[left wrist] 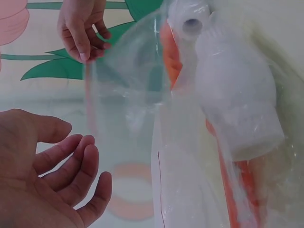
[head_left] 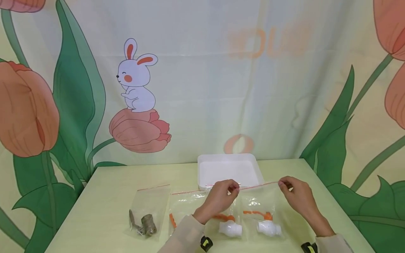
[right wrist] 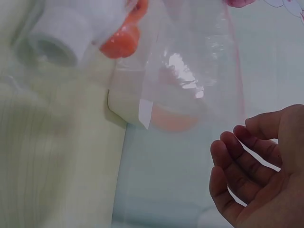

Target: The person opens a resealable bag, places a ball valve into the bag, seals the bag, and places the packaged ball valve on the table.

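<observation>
A clear zip bag point(head_left: 253, 200) with a red seal line hangs upright between my hands. Inside it lies a white plastic valve point(head_left: 269, 228) with an orange handle point(head_left: 268, 216). My left hand point(head_left: 221, 196) pinches the bag's left top corner, and my right hand point(head_left: 297, 195) pinches the right one. The right wrist view shows my right hand point(right wrist: 259, 161) with thumb and fingertips at the seal edge. In the left wrist view, the fingertips of my left hand point(left wrist: 57, 166) meet the other end of the seal, though their grip is partly unclear.
A second bagged white valve point(head_left: 230, 229) lies beside the left forearm, which partly covers another bag with an orange handle point(head_left: 172, 220). At the left is a bag point(head_left: 155, 200) holding a brownish-grey fitting point(head_left: 148, 225). A white tray point(head_left: 227, 170) stands at the table's back edge.
</observation>
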A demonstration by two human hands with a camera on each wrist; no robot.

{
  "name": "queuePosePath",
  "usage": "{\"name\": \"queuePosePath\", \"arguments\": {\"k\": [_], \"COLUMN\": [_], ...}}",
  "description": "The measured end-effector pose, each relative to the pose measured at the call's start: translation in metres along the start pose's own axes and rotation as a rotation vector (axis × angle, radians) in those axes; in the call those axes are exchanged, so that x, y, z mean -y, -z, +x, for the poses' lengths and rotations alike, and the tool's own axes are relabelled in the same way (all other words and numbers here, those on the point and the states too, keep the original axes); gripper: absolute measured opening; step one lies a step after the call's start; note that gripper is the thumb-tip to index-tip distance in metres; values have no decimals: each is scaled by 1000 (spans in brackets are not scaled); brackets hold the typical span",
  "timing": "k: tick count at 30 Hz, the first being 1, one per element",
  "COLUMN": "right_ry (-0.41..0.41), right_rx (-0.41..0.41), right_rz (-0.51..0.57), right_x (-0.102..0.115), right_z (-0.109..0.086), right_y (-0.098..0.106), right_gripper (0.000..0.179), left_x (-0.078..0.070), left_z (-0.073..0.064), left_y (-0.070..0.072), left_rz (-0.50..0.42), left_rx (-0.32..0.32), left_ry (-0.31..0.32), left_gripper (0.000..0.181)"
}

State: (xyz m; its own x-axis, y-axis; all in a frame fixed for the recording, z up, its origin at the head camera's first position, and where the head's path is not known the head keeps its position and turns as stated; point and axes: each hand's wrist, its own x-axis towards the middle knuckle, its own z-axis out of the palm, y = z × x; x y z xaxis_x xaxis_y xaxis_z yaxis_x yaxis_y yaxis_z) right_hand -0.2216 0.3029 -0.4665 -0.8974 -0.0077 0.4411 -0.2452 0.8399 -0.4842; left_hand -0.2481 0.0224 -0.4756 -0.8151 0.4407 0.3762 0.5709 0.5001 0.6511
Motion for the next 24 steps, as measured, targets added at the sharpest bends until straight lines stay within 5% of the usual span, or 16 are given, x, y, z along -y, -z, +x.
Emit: {"name": "queuePosePath", "arguments": {"k": [9,24], "right_ry": [26,195], "right_rx": [-3,-11], "right_rz": [3,-36], "right_x": [10,51], "right_z": [0,3], "right_y": [-6,-13], "right_gripper": [12,23], "left_x": [0,-4], "left_z": [-7,-24], "left_y": [10,43], "left_rz": [39,286], "left_rx": [13,-32], "left_ry": [37,-61], "left_gripper": [19,51]}}
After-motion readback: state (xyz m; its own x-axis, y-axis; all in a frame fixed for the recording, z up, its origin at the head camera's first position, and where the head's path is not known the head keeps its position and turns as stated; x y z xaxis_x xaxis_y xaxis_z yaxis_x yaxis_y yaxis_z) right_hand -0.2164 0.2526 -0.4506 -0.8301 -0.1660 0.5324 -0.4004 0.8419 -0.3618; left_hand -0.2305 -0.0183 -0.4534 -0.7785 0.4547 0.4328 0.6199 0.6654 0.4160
